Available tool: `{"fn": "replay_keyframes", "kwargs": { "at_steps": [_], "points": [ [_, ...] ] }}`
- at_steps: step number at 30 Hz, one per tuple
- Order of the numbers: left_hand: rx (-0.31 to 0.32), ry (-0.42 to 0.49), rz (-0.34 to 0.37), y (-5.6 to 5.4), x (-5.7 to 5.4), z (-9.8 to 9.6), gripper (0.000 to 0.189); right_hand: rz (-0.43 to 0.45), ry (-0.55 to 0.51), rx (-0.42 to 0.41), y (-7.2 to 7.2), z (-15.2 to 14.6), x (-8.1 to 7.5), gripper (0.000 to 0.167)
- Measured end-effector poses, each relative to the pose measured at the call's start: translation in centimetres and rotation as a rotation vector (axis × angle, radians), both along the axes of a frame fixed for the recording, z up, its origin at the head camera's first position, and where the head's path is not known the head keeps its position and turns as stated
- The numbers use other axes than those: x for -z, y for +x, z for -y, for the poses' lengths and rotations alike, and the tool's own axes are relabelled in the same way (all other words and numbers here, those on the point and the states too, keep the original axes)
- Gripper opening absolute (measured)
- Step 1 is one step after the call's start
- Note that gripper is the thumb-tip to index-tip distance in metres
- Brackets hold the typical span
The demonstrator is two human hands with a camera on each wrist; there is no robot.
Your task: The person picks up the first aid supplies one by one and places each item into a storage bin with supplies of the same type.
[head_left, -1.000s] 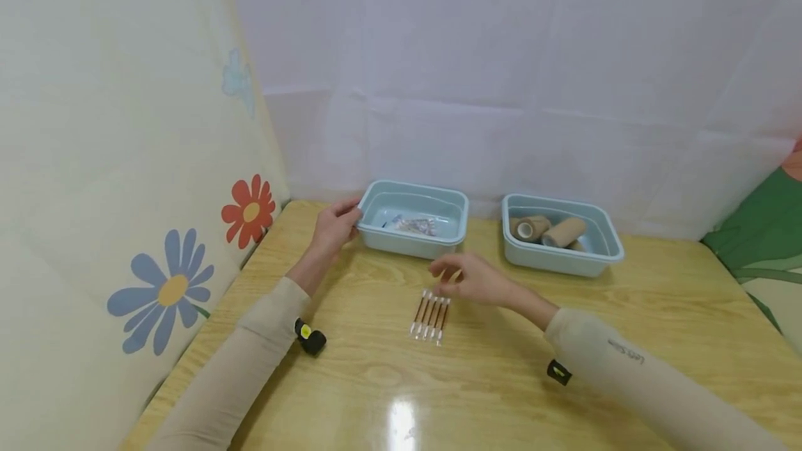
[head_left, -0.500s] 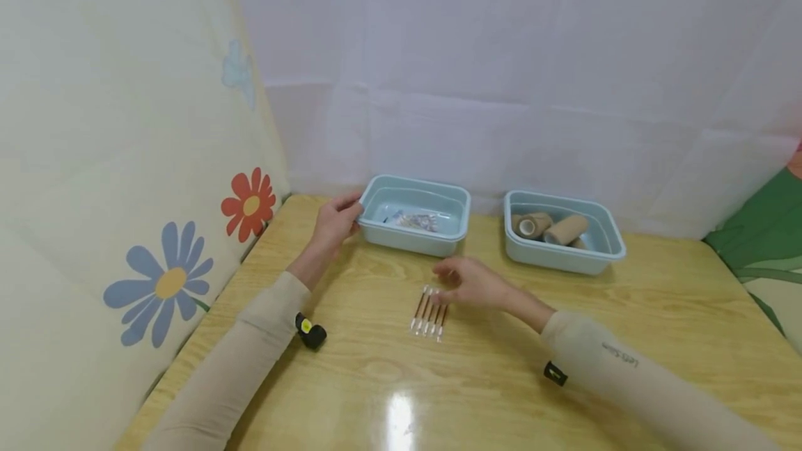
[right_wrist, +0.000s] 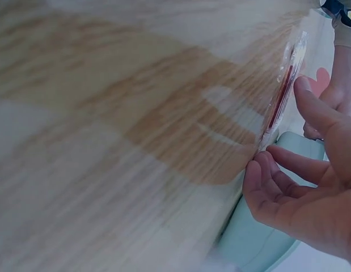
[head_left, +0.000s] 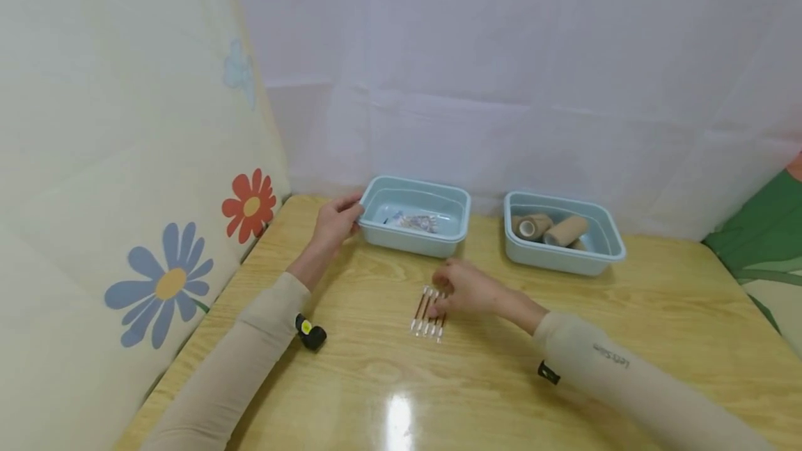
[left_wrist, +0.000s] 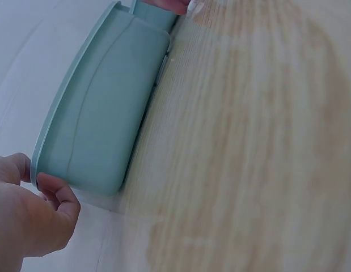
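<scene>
In the head view my left hand (head_left: 334, 225) grips the left end of a light blue plastic bin (head_left: 410, 240). The left wrist view shows its thumb and fingers pinching the bin's rim (left_wrist: 34, 164). A flat clear pack of cotton swabs (head_left: 421, 315) with brown sticks and white tips lies on the table before this bin. My right hand (head_left: 470, 291) is over the pack's right side, covering part of it. From the right wrist, its thumb is spread apart from the loosely bent fingers, whose tips are right at one end of the swab pack (right_wrist: 283, 96).
More clear-wrapped packs (head_left: 418, 223) lie inside the left bin. To its right stands a second light blue bin (head_left: 554, 258) holding several tan rolls (head_left: 567, 231). A white cloth (head_left: 464, 89) hangs behind the wooden table (head_left: 351, 381), and a flowered sheet (head_left: 75, 159) lines the left.
My right hand has lowered slightly toward me, its thumb now further over the swab pack. The left hand keeps its hold on the bin, and the pack lies where it was.
</scene>
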State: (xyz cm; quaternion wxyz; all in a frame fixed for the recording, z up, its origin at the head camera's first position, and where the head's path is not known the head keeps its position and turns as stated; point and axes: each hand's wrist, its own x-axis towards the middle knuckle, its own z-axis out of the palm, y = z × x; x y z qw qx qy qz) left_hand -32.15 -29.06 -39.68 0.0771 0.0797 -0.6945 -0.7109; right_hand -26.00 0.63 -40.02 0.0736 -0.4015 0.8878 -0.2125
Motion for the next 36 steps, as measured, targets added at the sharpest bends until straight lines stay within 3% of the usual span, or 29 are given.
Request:
{"fn": "replay_keyframes", "kwargs": {
  "at_steps": [15, 29, 36],
  "points": [
    [-0.005, -0.003, -0.001, 0.5, -0.3, -0.2, 0.041, -0.017, -0.023, -0.025, 0.1, -0.2, 0.3, 0.044],
    [0.006, -0.009, -0.001, 0.4, 0.1, -0.1, 0.041, 0.184, -0.148, 0.056, -0.3, -0.7, 0.9, 0.051],
    [-0.01, -0.005, -0.011, 0.2, 0.1, 0.0, 0.041, 0.229, -0.22, 0.082, -0.6, -1.1, 0.6, 0.05]
  ]
}}
